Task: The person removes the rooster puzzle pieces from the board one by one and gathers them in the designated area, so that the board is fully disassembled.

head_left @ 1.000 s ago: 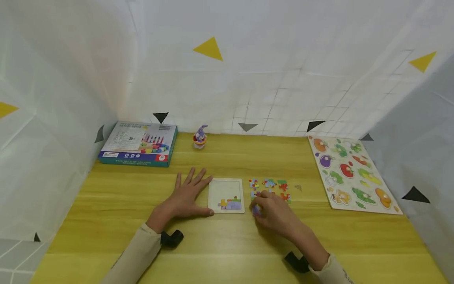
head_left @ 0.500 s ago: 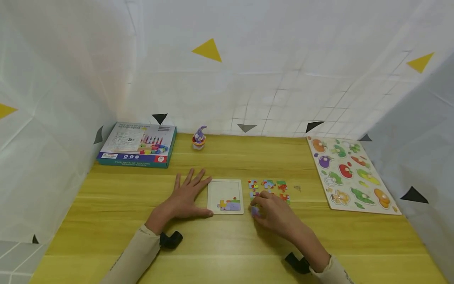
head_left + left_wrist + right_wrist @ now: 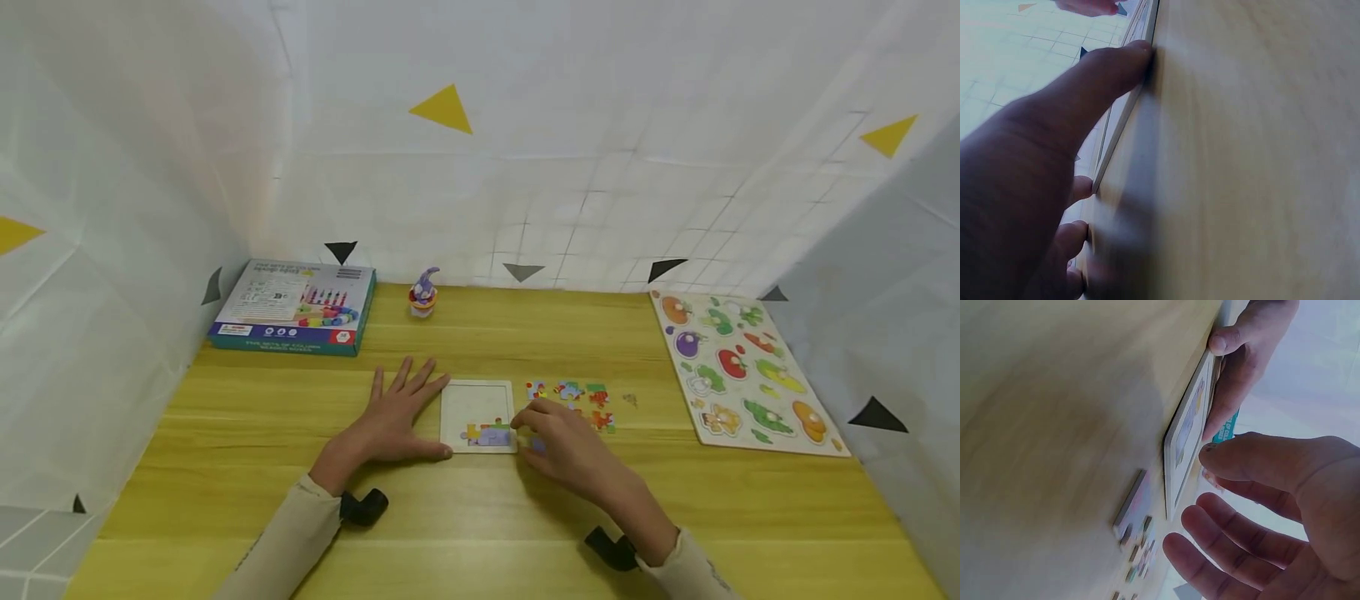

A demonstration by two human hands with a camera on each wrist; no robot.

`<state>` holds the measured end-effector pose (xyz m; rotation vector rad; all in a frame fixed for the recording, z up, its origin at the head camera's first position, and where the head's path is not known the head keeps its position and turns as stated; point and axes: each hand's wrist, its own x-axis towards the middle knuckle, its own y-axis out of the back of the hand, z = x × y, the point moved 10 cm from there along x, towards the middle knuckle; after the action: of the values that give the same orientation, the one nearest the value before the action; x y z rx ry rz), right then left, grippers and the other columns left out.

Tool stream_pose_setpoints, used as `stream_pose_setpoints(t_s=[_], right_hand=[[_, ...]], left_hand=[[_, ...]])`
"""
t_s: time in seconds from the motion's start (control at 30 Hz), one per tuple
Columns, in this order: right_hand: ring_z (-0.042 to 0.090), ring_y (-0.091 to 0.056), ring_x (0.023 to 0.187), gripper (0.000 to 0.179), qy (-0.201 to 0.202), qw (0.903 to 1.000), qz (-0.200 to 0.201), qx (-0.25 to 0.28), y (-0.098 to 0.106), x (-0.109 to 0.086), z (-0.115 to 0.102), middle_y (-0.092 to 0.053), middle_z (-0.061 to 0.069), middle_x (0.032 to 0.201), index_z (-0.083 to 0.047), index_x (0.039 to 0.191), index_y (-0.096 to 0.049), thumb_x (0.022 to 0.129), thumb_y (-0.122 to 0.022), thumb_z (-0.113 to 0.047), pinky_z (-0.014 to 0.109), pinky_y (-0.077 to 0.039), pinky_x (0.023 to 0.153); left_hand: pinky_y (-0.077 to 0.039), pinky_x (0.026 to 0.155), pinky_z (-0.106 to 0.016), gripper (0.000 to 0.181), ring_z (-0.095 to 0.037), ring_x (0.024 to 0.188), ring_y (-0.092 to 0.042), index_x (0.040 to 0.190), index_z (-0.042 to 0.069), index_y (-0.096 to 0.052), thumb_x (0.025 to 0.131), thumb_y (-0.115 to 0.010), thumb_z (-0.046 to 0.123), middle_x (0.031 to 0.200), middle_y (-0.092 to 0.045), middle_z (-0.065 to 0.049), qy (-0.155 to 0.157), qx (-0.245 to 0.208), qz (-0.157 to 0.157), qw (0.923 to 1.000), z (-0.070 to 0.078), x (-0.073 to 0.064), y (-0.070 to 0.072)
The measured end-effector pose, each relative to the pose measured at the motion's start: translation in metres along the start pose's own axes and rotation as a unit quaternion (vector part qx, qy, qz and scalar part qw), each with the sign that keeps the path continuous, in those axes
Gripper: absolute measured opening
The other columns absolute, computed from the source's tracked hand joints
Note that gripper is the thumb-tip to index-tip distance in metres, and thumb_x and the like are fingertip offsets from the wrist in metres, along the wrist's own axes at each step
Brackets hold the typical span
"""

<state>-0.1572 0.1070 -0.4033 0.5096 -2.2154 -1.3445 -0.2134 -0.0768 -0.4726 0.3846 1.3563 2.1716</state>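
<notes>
A square wooden puzzle frame lies mid-table with several joined jigsaw pieces in its lower right corner. My left hand rests spread on the table at the frame's left side, its thumb along the frame's edge in the left wrist view. My right hand is bent over the frame's right edge with its index fingertip near that edge. No piece shows between its thumb and fingers. Below that hand lies a purple jigsaw piece, seen on the table in the right wrist view.
Several loose jigsaw pieces lie right of the frame, some hidden by my right hand. At the right is a vegetable peg puzzle board. A toy box and a small purple gnome-like figurine stand at the back left.
My right hand has moved left, from around the purple jigsaw piece towards the frame's right edge. The purple piece stays on the table. My left hand has not moved.
</notes>
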Motion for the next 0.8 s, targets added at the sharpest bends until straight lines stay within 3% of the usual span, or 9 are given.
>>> stream_pose_setpoints(t_s=[0.8], right_hand=[[0.018, -0.063, 0.092, 0.021, 0.046, 0.9988, -0.017, 0.006, -0.020, 0.033, -0.030, -0.066, 0.003, 0.100, -0.007, 0.100, -0.074, 0.081, -0.083, -0.009, 0.036, -0.055, 0.079]], left_hand=[[0.011, 0.110, -0.070, 0.108, -0.039, 0.151, 0.005, 0.161, 0.021, -0.026, 0.076, -0.067, 0.076, 0.167, -0.007, -0.007, -0.005, 0.001, 0.005, 1.0000, 0.000, 0.000, 0.001]])
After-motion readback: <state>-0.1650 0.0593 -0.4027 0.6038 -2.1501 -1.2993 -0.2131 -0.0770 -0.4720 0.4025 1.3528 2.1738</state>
